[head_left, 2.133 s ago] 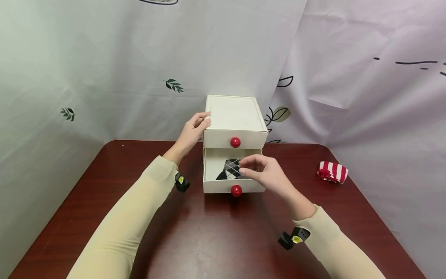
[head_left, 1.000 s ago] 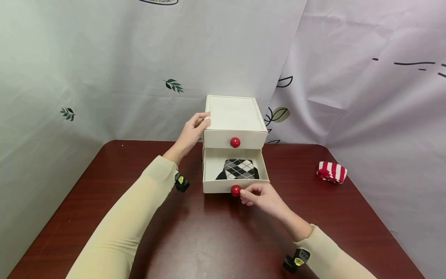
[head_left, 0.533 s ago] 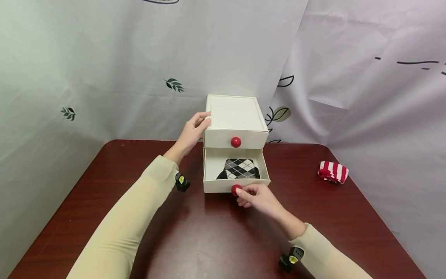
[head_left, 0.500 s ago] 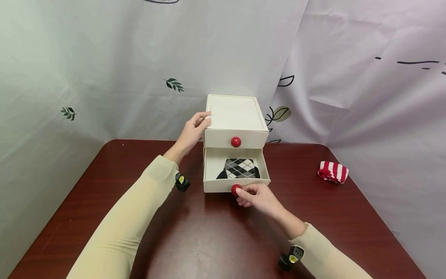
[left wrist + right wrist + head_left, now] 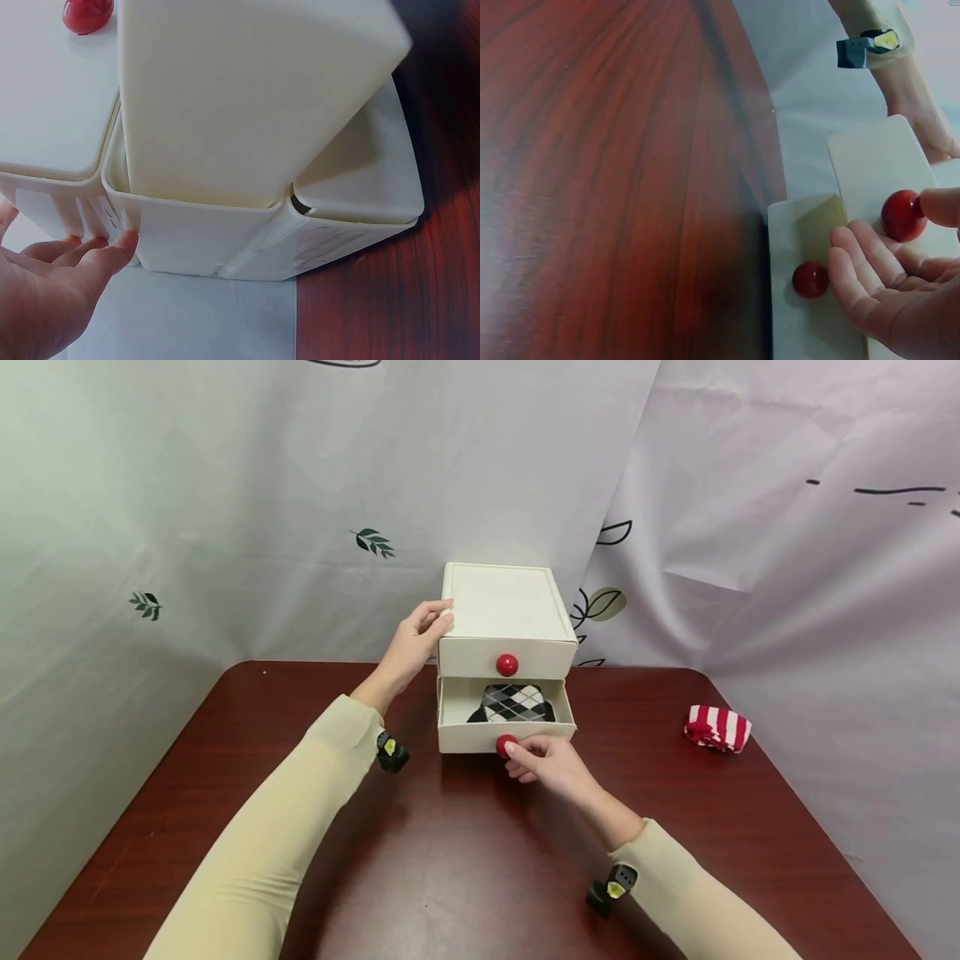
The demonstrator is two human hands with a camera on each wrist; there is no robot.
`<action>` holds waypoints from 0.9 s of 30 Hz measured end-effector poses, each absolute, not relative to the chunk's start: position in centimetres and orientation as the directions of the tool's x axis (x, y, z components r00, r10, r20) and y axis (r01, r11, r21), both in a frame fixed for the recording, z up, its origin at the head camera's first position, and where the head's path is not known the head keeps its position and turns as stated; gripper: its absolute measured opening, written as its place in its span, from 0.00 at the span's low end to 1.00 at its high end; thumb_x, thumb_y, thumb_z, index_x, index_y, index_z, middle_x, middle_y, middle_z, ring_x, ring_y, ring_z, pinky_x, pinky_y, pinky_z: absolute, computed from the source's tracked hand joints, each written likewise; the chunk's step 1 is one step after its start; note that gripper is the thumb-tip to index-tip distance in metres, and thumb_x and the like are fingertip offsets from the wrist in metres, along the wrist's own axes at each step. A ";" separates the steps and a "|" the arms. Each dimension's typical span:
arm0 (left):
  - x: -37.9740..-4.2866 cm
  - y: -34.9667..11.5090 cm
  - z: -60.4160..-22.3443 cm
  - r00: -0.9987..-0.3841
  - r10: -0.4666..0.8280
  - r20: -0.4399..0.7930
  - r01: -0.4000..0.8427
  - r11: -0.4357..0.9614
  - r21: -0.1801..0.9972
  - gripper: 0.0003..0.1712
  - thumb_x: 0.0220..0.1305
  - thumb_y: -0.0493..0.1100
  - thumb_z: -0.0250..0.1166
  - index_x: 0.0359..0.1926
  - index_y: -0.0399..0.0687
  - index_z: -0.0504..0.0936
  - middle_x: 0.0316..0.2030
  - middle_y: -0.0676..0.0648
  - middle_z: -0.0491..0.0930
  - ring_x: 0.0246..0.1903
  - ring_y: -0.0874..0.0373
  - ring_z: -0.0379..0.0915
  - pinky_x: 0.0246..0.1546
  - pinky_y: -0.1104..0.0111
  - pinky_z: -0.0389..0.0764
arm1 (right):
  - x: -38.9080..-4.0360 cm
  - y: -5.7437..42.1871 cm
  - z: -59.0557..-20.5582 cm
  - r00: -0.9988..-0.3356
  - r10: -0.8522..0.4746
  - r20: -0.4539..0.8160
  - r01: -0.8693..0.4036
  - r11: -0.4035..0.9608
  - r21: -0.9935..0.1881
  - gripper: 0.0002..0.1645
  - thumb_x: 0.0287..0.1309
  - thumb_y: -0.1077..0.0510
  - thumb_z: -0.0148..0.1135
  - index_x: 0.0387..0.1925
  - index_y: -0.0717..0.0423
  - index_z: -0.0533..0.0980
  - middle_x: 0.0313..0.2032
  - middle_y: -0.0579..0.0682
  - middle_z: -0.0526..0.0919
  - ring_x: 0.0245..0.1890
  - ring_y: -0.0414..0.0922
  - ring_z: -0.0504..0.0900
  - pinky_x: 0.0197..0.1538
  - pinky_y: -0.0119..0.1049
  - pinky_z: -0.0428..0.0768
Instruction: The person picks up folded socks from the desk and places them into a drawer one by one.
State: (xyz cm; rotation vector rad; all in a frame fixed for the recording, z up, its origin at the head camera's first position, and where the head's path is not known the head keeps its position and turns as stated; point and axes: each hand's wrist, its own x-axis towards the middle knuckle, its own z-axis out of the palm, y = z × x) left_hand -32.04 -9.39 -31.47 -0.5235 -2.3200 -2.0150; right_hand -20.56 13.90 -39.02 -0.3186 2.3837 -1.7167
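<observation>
The red knob [image 5: 502, 745] of the partly open drawer [image 5: 467, 740] is pinched by the right hand [image 5: 551, 765]. A checked cloth [image 5: 513, 703] is contained in that drawer. The cabinet's [image 5: 508, 602] left edge is touched by the left hand [image 5: 410, 642], fingers relaxed. A striped cloth [image 5: 717, 728] is seen on the surface [image 5: 450, 860], well apart.

Soft light leaves a pale sheen on the tabletop [image 5: 420, 885].

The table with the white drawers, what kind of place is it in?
Maybe a small curtained-off corner for recording: leaf-printed fabric hangs behind the reddish-brown wood-grain table, and the person wears black wrist devices that look like little cameras.
</observation>
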 end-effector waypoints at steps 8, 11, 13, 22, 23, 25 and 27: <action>-33.6 -9.5 -33.1 -0.941 0.225 0.254 0.283 0.107 0.953 0.25 0.67 0.55 0.54 0.63 0.60 0.68 0.63 0.48 0.65 0.61 0.56 0.61 0.49 0.53 0.71 | -21.9 13.2 -38.0 -0.971 -0.232 -0.048 -0.019 0.279 -0.960 0.19 0.64 0.58 0.56 0.41 0.77 0.75 0.33 0.66 0.82 0.35 0.62 0.81 0.41 0.49 0.78; -33.6 -9.5 -33.1 -0.940 0.218 0.260 0.289 0.109 0.951 0.24 0.67 0.56 0.54 0.62 0.61 0.69 0.62 0.50 0.66 0.59 0.57 0.62 0.46 0.56 0.72 | -22.0 12.8 -36.9 -0.973 -0.219 -0.069 0.009 0.265 -0.964 0.19 0.65 0.60 0.54 0.43 0.78 0.74 0.35 0.70 0.81 0.38 0.64 0.80 0.43 0.51 0.77; -33.6 -9.6 -33.0 -0.940 0.218 0.264 0.293 0.114 0.949 0.25 0.66 0.57 0.54 0.62 0.61 0.69 0.63 0.50 0.66 0.59 0.58 0.62 0.44 0.58 0.72 | -22.0 12.6 -36.3 -0.974 -0.213 -0.080 0.023 0.255 -0.967 0.20 0.65 0.59 0.54 0.43 0.78 0.74 0.36 0.70 0.80 0.39 0.64 0.80 0.44 0.51 0.77; -33.6 -9.5 -32.8 -0.943 0.222 0.250 0.280 0.118 0.953 0.25 0.67 0.55 0.54 0.63 0.59 0.68 0.63 0.50 0.65 0.59 0.57 0.62 0.43 0.59 0.71 | -25.3 13.1 -38.8 -0.975 -0.191 -0.112 0.073 0.199 -0.977 0.23 0.63 0.54 0.57 0.45 0.74 0.75 0.39 0.71 0.80 0.36 0.58 0.82 0.43 0.48 0.78; -33.5 -9.5 -32.7 -0.943 0.223 0.246 0.275 0.115 0.954 0.25 0.68 0.54 0.54 0.64 0.58 0.68 0.63 0.49 0.65 0.59 0.56 0.62 0.43 0.59 0.71 | -25.5 13.1 -38.8 -0.977 -0.185 -0.110 0.072 0.196 -0.978 0.23 0.63 0.53 0.57 0.45 0.74 0.75 0.39 0.70 0.80 0.35 0.56 0.82 0.42 0.46 0.79; -33.1 -9.5 -32.3 -0.945 0.225 0.237 0.268 0.120 0.956 0.25 0.68 0.52 0.53 0.65 0.56 0.67 0.64 0.47 0.64 0.60 0.55 0.61 0.43 0.59 0.71 | -25.8 12.9 -38.8 -0.979 -0.175 -0.105 0.069 0.197 -0.978 0.24 0.63 0.52 0.57 0.44 0.73 0.75 0.39 0.70 0.80 0.33 0.53 0.83 0.41 0.44 0.80; -32.5 -9.5 -31.7 -0.945 0.230 0.232 0.265 0.127 0.956 0.25 0.69 0.50 0.52 0.65 0.53 0.66 0.64 0.46 0.63 0.61 0.53 0.60 0.43 0.59 0.71 | -26.0 12.8 -38.8 -0.981 -0.168 -0.100 0.066 0.197 -0.978 0.24 0.63 0.51 0.57 0.44 0.72 0.75 0.39 0.69 0.80 0.32 0.52 0.83 0.39 0.43 0.80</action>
